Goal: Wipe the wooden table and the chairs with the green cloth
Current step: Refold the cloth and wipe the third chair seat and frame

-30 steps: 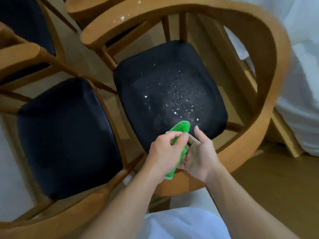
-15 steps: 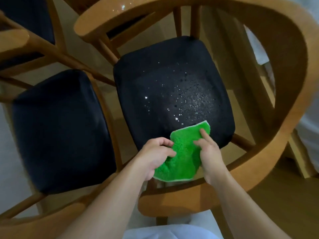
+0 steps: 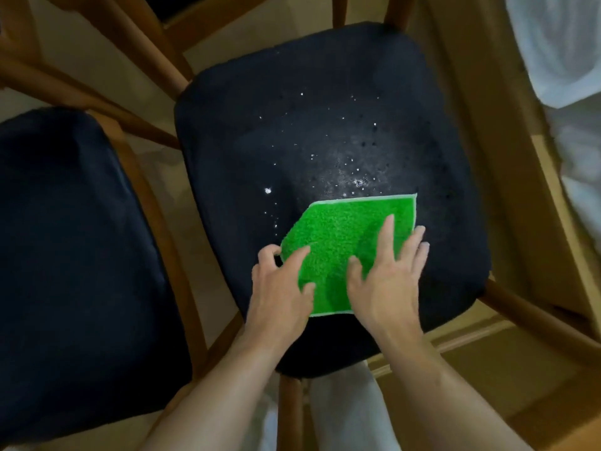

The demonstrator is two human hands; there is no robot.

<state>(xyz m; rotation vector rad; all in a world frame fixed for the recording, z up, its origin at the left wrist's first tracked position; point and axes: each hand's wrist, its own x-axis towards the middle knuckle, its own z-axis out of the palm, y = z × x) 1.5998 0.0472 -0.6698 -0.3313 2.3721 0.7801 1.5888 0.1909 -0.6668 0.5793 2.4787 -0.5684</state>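
Right hand (image 3: pixel 387 281) flat on the green cloth (image 3: pixel 344 242), fingers straight and spread apart, fingertips reaching past the cloth's right edge onto the seat. Left hand (image 3: pixel 279 288) at the cloth's left side, forefinger laid out on the green pile, thumb hooked by the near-left edge, the other fingers loosely bent; hard to tell whether pinching or only pressing. Cloth now spread flat on the near part of the black seat cushion (image 3: pixel 325 125) of the middle chair, one far-left corner folded under, pale trim along the far and near edges. Half a second ago still bunched and half hanging off the front of the seat, held up between both hands; a second ago folded into a narrow strip in the left hand. Scattered white droplets (image 3: pixel 344 177) on the cushion just beyond the cloth's far edge, as before. Second black cushion (image 3: pixel 71 255) close on the left, apart from the first, wooden chair rails (image 3: pixel 143 203) between. White fabric (image 3: pixel 566 60) at far right. View much closer to the seat than earlier.
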